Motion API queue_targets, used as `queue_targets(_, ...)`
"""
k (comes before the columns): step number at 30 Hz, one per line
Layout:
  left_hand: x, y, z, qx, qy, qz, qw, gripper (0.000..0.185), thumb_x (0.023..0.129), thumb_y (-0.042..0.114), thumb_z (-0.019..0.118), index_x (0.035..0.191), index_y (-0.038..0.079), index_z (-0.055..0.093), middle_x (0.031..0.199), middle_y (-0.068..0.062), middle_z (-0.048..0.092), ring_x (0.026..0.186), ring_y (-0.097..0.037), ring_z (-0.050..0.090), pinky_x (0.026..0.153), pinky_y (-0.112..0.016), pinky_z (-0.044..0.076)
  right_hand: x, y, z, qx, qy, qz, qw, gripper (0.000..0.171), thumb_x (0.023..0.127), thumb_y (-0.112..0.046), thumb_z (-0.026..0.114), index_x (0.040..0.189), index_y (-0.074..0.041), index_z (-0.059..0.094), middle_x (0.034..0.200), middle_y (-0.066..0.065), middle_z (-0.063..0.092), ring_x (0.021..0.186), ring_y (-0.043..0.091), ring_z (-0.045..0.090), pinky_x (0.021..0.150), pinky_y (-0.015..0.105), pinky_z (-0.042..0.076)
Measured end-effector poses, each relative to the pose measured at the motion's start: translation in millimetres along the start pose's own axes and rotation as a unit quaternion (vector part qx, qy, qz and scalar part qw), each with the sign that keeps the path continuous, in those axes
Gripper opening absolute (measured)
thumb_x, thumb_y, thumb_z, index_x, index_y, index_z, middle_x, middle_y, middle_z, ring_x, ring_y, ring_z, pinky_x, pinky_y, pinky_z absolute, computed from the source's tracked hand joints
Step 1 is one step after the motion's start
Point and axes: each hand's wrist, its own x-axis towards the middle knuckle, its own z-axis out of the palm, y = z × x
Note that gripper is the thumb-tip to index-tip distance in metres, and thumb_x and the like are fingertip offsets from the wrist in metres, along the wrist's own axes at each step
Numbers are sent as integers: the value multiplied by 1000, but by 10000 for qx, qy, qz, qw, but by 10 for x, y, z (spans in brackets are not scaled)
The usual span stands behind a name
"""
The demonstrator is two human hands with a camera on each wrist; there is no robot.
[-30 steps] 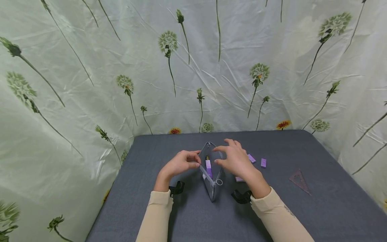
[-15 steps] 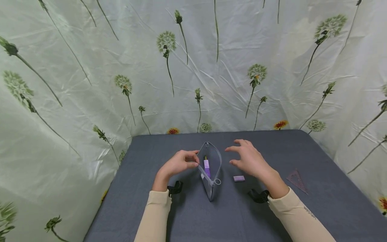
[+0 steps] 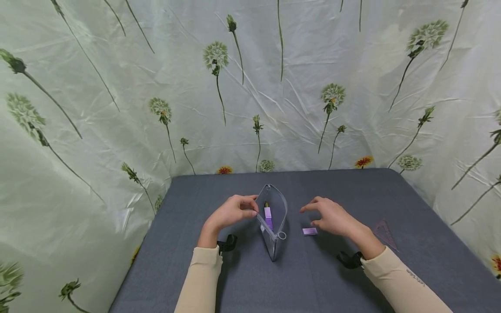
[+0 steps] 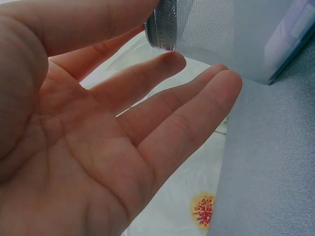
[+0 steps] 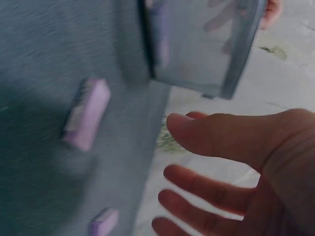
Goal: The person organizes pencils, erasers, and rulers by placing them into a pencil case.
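In the head view, my left hand (image 3: pixel 233 211) pinches the near-left rim of a clear grey mesh zip pouch (image 3: pixel 279 206), which stands with its mouth spread apart. Inside it lie purple and lilac pieces (image 3: pixel 268 213) and something with a dark and yellow tip. The left wrist view shows the thumb at the zip edge and the other fingers (image 4: pixel 192 113) extended. To the right of the pouch, my right hand (image 3: pixel 332 217) hovers with nothing in it, fingers spread. Just below its thumb is a small purple eraser-like block (image 3: pixel 309 231). A second purple block (image 5: pixel 104 222) shows in the right wrist view.
A see-through pink set square (image 3: pixel 385 234) lies on the grey table (image 3: pixel 250 282), partly behind the right wrist. The pouch's zip ring (image 3: pixel 281 235) hangs at its near end. A flower-printed curtain (image 3: pixel 250 87) stands behind the table.
The right hand has withdrawn from the pouch's mouth to the right, then lowered toward the table near the purple block. The left hand keeps its hold on the pouch.
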Motion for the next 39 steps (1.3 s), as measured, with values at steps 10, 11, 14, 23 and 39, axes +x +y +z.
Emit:
queue_targets(10, -5, -5, 0, -70, -18, 19, 10000, 9, 95, 10, 70, 93, 17, 74, 156, -11, 43, 143, -25, 39, 99, -43, 49, -36, 343, 234, 868, -225, -885, 9920, 50, 76, 14, 70, 121, -6, 72, 108, 9, 70, 98, 29, 67, 78, 42, 54)
queue_targets(11, -6, -6, 2, -77, -21, 12, 10000, 9, 95, 10, 70, 93, 18, 74, 155, -10, 43, 143, -25, 39, 98, -43, 49, -38, 363, 256, 921, -254, -892, 9914, 49, 77, 14, 70, 122, -6, 72, 104, 8, 69, 94, 27, 66, 76, 39, 53)
queue_targets(14, -8, -7, 9, -101, -30, 3, 9999, 9, 96, 10, 70, 93, 17, 74, 156, -11, 42, 143, -24, 40, 98, -43, 49, -51, 409, 310, 1132, -372, -857, 9892, 46, 80, 13, 70, 122, -6, 71, 93, 4, 67, 80, 17, 60, 68, 31, 48)
queue_targets(23, -7, -3, 3, -89, -50, 41, 9999, 7, 96, 11, 70, 94, 16, 74, 155, -10, 43, 143, -25, 40, 98, -43, 49, -89, 421, 341, 1502, -847, -775, 9820, 53, 81, 14, 66, 129, -9, 68, 86, 0, 64, 68, 8, 54, 59, 25, 46)
queue_targets(39, -8, -1, 0, -40, -24, 12, 10000, 10, 95, 11, 71, 92, 19, 74, 155, -8, 43, 141, -21, 43, 97, -41, 50, -107, 363, 344, 1397, -1001, -788, 9820, 52, 75, 8, 78, 123, -9, 71, 84, -2, 63, 69, 7, 55, 60, 26, 48)
